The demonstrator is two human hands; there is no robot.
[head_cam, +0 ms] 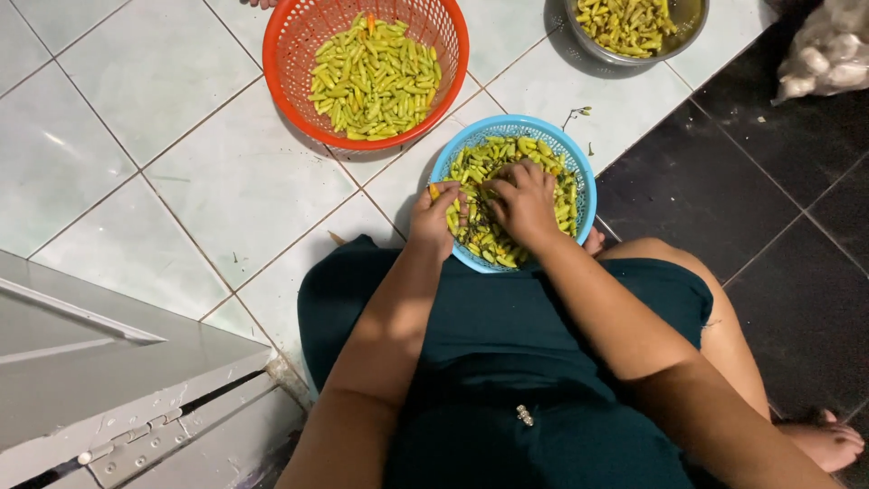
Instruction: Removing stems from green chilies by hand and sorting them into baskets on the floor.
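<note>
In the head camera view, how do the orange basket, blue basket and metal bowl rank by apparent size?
1. Orange basket, largest.
2. Blue basket, hands partly covering it.
3. Metal bowl, unsure: the frame edge cuts it off.

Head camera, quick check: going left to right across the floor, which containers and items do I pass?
Orange basket of green chilies → blue basket with the left hand and right hand in it → metal bowl → white bag.
</note>
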